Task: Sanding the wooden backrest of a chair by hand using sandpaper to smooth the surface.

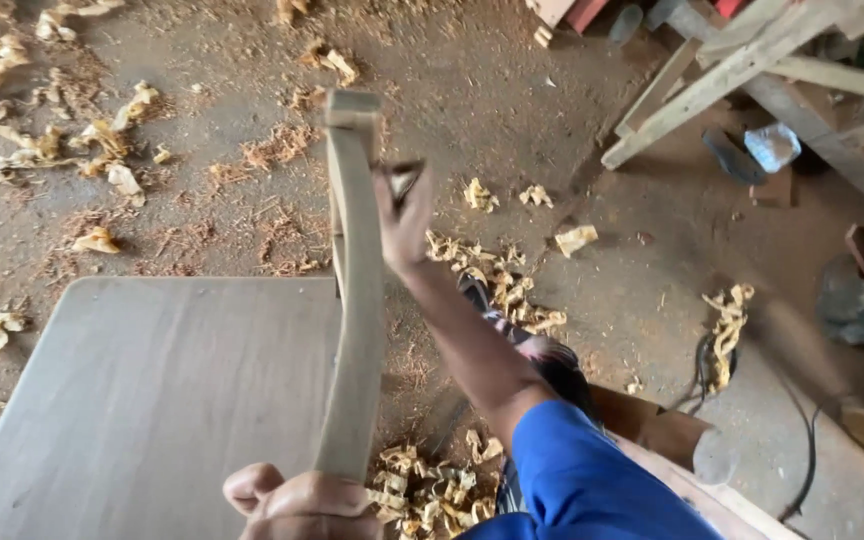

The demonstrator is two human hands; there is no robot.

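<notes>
My left hand (302, 503) grips the curved wooden piece (355, 290) at its near end; it runs far, right hand (404, 222) pressing beside it.

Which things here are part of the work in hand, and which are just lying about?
In hand:
curved wooden piece
left hand, gripping its near end
right hand, against its side
flat grey board

Lying about:
wood shavings
timber frame
black cable
</notes>
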